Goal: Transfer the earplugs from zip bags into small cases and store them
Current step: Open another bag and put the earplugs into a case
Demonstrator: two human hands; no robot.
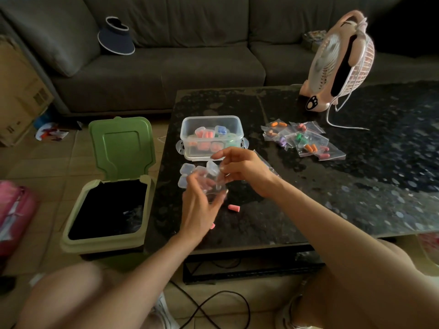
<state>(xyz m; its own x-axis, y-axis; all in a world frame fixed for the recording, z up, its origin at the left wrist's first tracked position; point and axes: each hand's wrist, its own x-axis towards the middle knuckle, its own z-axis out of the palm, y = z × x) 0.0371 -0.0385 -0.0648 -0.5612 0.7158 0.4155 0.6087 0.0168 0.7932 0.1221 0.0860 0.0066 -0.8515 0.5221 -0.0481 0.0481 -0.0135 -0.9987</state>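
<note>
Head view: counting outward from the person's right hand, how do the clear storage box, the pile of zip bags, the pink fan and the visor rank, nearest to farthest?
1. clear storage box, on the table just beyond the right hand.
2. pile of zip bags, on the table to the right.
3. pink fan, at the table's far edge.
4. visor, back left on the sofa.

bin (107,210) left of table (332,186) — container (211,138) on it
</note>
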